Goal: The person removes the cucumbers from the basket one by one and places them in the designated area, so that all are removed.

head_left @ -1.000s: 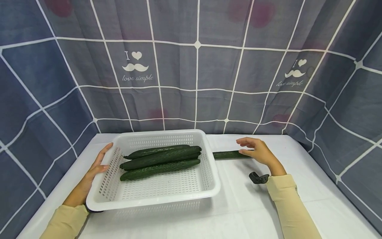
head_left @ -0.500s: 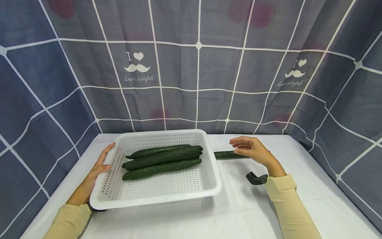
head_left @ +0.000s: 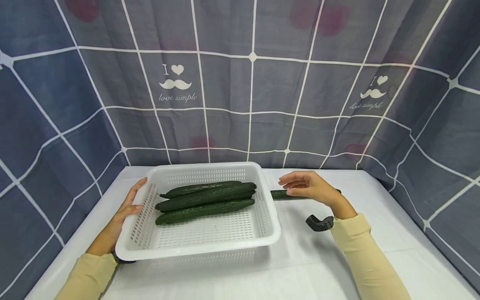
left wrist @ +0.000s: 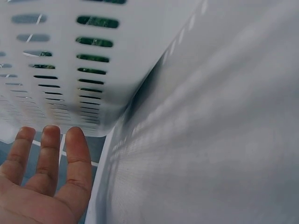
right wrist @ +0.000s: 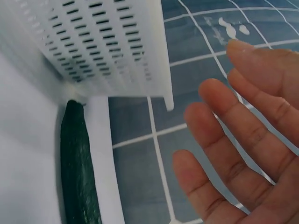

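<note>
A white perforated plastic basket (head_left: 210,246) stands on the table with several dark green cucumbers (head_left: 204,211) lying lengthwise in it. My left hand (head_left: 117,225) is at the basket's left side, thumb tip at the rim; in the left wrist view its straight fingers (left wrist: 78,158) reach up to the perforated wall. To the right of the basket a single cucumber (head_left: 279,194) lies on the table, partly hidden behind my right hand (head_left: 313,188). That hand hovers over it, fingers loosely bent, holding nothing. In the right wrist view the spread fingers (right wrist: 219,135) are apart from the cucumber (right wrist: 77,163) and basket.
White cloth covers the table (head_left: 292,266). A blue-grey checked curtain (head_left: 225,91) with white lines rises along the back and both sides. A black wrist mount (head_left: 319,223) juts out below my right wrist.
My right hand has moved left along the lone cucumber, closer to the basket, baring its right end. The view has shifted slightly; the left hand keeps its place at the basket.
</note>
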`<state>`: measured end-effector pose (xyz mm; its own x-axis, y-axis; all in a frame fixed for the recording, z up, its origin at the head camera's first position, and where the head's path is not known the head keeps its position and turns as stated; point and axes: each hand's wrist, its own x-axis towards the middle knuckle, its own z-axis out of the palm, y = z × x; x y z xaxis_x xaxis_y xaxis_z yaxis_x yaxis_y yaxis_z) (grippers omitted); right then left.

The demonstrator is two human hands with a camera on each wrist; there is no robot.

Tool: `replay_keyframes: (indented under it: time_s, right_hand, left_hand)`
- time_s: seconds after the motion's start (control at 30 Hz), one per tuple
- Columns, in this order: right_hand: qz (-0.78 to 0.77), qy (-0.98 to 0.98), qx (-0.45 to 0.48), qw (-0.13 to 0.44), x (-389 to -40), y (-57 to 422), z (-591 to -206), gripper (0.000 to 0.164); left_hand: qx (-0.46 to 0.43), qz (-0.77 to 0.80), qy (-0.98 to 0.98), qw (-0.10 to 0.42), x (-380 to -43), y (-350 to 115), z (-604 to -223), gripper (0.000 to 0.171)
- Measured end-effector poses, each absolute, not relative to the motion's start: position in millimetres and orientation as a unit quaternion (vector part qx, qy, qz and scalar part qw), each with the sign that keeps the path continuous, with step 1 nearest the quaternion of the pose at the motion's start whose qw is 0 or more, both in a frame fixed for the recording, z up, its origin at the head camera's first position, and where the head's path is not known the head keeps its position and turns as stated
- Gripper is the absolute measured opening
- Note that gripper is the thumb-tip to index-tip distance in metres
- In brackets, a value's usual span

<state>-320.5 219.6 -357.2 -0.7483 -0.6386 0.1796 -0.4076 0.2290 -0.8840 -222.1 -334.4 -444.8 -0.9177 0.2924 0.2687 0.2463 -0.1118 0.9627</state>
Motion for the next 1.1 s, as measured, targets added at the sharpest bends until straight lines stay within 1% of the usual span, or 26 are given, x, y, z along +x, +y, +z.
replay_keyframes:
  time_s: [0.13,0.27,0.57,0.67,0.83,1.1]
  right_hand:
    - [-0.512,0.77,-0.353,0.14,-321,212,-349,0.039]
    - [-0.508,0.759,-0.372,0.167,-323,202,-343,0.041]
    - [-0.496,0.744,-0.391,0.217,-322,180,-336,0.045]
    - [-0.49,0.743,-0.399,0.22,-322,172,-335,0.045]
    - [-0.488,0.741,-0.408,0.214,-321,160,-331,0.044]
    - [-0.452,0.752,-0.42,0.233,-322,143,-321,0.045]
  left_hand:
    - [0.168,0.71,0.683,0.032,-218,-335,-443,0.08]
    - [0.139,0.699,0.701,0.033,-216,-335,-440,0.079]
    - [0.167,0.713,0.68,0.041,-214,-335,-441,0.08]
    - [0.168,0.715,0.677,0.045,-214,-334,-441,0.08]
    - [0.172,0.721,0.67,0.036,-215,-333,-442,0.08]
    - [0.179,0.721,0.669,0.031,-215,-332,-442,0.08]
